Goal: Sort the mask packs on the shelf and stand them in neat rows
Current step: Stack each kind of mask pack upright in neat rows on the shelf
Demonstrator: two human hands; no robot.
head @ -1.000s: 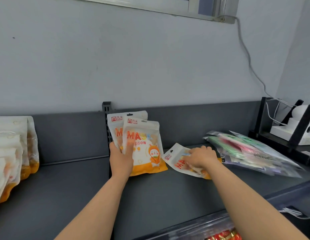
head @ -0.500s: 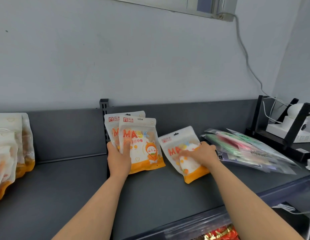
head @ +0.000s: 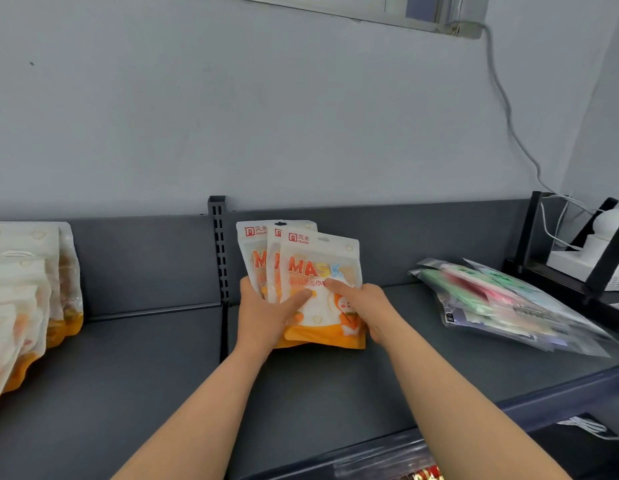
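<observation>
Three white-and-orange mask packs [head: 320, 271] stand upright, fanned one in front of another, against the back panel of the dark grey shelf [head: 301, 382]. My left hand [head: 266, 317] grips their left lower side with the thumb across the front pack. My right hand [head: 367, 306] holds the front pack's right edge, a finger lying on its face. A row of the same orange packs [head: 27, 306] stands at the far left. A flat pile of clear, green and pink mask packs [head: 502, 303] lies on the shelf to the right.
A slotted upright post [head: 220, 251] rises just left of the held packs. A black rack with a white device [head: 599, 258] and cables sits at the far right. The shelf's front edge [head: 509, 403] runs below my arms, with packaged goods underneath.
My right hand lifted the orange pack that lay flat on the shelf, stood it up and brought it left against the two packs held by my left hand.
</observation>
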